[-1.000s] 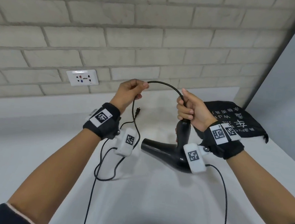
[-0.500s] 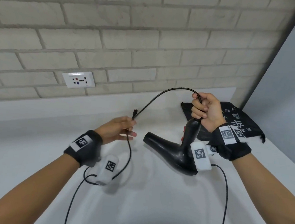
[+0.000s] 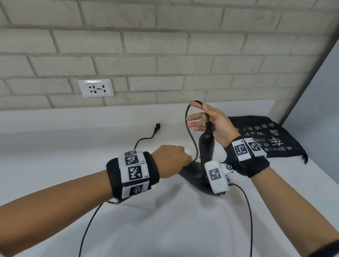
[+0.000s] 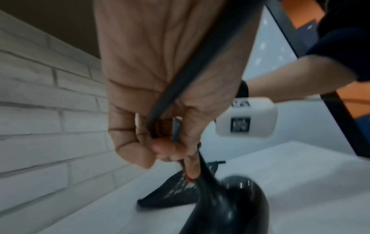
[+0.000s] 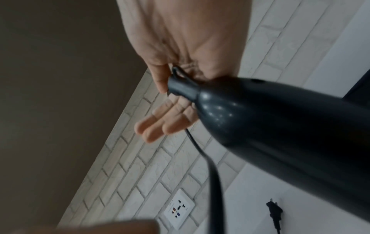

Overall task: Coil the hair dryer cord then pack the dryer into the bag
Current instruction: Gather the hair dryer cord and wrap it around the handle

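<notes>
I see the white counter (image 3: 80, 172) running L to R under a pale brick wall (image 3: 171, 37); grey panel (image 3: 333, 100) closes off the R side.

Black bag (image 3: 273, 136) w/ white print lies flat on the counter at far R, near the wall, just behind my R wrist. Mouth open or closed: can't tell.

Black hair dryer (image 3: 205, 151) is at counter centre, handle up, barrel end low by the counter surface; whether it touches the counter is hidden by the wrist cam. Bag is just beyond it in the L wrist view.

R hand (image 3: 211, 121) is at the top of the handle: fingers (image 5: 158, 125) stretched out and apart, not wrapped round anything. Thumb (image 5: 160, 79) sits beside the cord collar at the handle end; I can't tell if it presses there. So R hand reads as loosened, open-fingered.

L hand (image 3: 170, 158) is a closed fist just L of the dryer handle, fingers curled round the cord (image 3: 190, 134); L wrist view shows the cord running across the palm into the curled fingers.

Cord leaves the handle top, arcs up over the R fingers, drops to the L fist. Rest trails across the counter.

Plug (image 3: 157, 127) lies loose on the counter, L of the dryer, below the white wall socket (image 3: 95, 87), not in it.
</notes>
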{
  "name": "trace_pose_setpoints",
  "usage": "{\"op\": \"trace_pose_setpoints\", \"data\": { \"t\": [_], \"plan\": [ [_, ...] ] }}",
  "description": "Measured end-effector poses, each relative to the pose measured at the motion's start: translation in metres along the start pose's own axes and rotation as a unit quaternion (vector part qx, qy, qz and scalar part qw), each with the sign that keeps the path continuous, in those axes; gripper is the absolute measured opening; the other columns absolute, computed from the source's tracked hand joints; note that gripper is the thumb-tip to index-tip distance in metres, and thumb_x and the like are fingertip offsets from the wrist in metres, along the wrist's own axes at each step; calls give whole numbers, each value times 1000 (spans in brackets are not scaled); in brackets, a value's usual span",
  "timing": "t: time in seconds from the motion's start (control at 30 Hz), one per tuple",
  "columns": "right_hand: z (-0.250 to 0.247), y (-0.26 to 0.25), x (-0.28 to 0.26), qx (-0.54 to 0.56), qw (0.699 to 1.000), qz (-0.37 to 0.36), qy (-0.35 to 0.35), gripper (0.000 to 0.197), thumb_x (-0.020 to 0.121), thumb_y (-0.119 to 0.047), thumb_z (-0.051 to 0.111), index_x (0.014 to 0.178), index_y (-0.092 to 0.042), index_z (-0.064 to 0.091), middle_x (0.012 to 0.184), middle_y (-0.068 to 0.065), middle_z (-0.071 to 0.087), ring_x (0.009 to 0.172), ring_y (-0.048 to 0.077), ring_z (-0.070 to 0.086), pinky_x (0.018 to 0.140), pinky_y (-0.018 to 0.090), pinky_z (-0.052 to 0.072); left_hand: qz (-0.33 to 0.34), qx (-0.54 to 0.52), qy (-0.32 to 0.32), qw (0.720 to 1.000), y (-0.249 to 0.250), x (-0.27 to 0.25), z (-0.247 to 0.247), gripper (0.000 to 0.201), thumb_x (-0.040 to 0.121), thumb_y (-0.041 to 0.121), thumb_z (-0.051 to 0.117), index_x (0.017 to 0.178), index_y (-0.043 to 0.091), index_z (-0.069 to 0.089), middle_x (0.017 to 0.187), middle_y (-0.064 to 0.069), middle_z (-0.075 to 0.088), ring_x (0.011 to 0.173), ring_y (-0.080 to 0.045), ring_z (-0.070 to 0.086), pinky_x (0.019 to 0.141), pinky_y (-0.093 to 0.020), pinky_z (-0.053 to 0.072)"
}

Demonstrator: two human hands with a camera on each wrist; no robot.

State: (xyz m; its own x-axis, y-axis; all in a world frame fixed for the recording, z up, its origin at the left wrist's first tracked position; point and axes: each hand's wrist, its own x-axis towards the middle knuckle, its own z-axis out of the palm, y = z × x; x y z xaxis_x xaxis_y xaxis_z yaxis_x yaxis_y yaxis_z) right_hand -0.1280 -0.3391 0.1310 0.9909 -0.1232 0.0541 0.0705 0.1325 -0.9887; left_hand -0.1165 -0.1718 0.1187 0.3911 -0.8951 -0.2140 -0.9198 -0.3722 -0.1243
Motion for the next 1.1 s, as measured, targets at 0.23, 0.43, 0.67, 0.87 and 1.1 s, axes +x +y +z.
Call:
{"op": "trace_pose_setpoints", "data": {
  "t": [0.23, 0.43, 0.67, 0.87, 1.1],
  "plan": [
    [3, -3, -4, -49, 998, 23, -35, 32, 99, -21, 29, 105, -14, 59, 55, -5, 66, 50, 7, 61, 55, 18, 50, 78, -238, 118, 961, -11, 6, -64, 22, 93, 21, 45, 93, 8, 63, 74, 4, 56, 70, -10, 49, 70, -26, 37],
    [-2, -8, -8, -58, 995, 57, -64, 48, 97, -42, 22, 81, -16, 59, 30, -10, 26, 25, 5, 21, 48, 20, 44, 18, -382, 212, 899, -46, 10, -73, 15, 87, 19, 61, 96, 8, 63, 61, 13, 50, 49, 5, 47, 54, -9, 34],
    [-14, -9, -6, -142, 989, 13, 26, 35, 87, -43, 49, 72, -14, 60, 35, -14, 21, 31, 4, 18, 42, 17, 32, -1, -603, -36, 797, -70, -8, -36, 38, 78, 11, 69, 111, 23, 54, 62, 6, 58, 57, -10, 56, 74, -28, 46],
    [-14, -1, 5, -171, 969, -24, 175, 34, 86, -38, 59, 60, -15, 57, 34, -10, 27, 32, 5, 25, 40, 15, 34, 63, -648, -78, 755, -47, -38, -8, 67, 67, 23, 73, 127, 23, 43, 72, 5, 66, 74, -15, 64, 82, -28, 48],
    [-32, -3, 1, -85, 963, -33, 255, 39, 90, -35, 54, 58, -13, 49, 25, -9, 28, 24, 5, 25, 37, 16, 28, -50, -667, 92, 737, -66, -52, 12, 20, 90, 22, 56, 105, 12, 64, 54, 6, 58, 55, -9, 57, 57, -17, 43]
  ]
}}
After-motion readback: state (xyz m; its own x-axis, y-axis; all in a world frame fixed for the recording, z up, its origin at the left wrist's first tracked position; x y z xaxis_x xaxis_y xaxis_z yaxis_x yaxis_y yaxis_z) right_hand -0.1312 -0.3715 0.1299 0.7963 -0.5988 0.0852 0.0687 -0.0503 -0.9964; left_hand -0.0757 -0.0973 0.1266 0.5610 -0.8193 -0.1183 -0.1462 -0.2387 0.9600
